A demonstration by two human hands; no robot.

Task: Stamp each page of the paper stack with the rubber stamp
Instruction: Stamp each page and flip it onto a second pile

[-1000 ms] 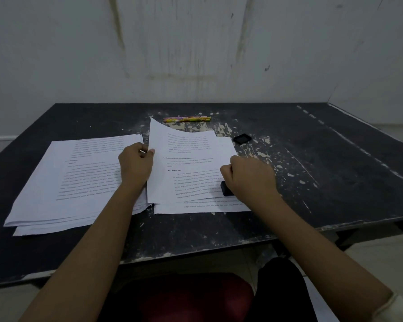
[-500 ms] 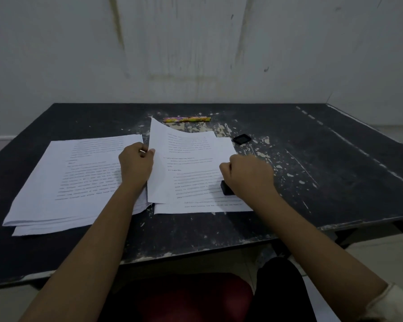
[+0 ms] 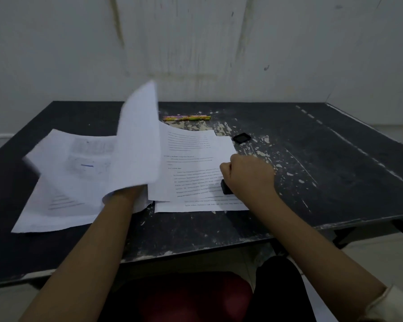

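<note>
A stack of printed pages [image 3: 196, 154] lies at the middle of the black table [image 3: 335, 170]. My right hand [image 3: 249, 177] grips a small black rubber stamp [image 3: 226, 188] and holds it down on the right side of the top page. My left hand [image 3: 128, 194] holds one sheet [image 3: 137, 140] up in the air. The sheet is blurred, curls upward and hides most of my fingers. To the left lies a second pile of pages [image 3: 56, 194], partly under the lifted sheet.
Two colourful pencils [image 3: 186, 117] lie behind the stack. A small black square lid or pad [image 3: 241, 137] sits to the right of the stack's far corner. The wall stands close behind the table. A dark red seat [image 3: 191, 298] is below the front edge.
My left hand has raised the sheet from the right stack and swung it up and to the left. My right hand and the stamp have stayed in place.
</note>
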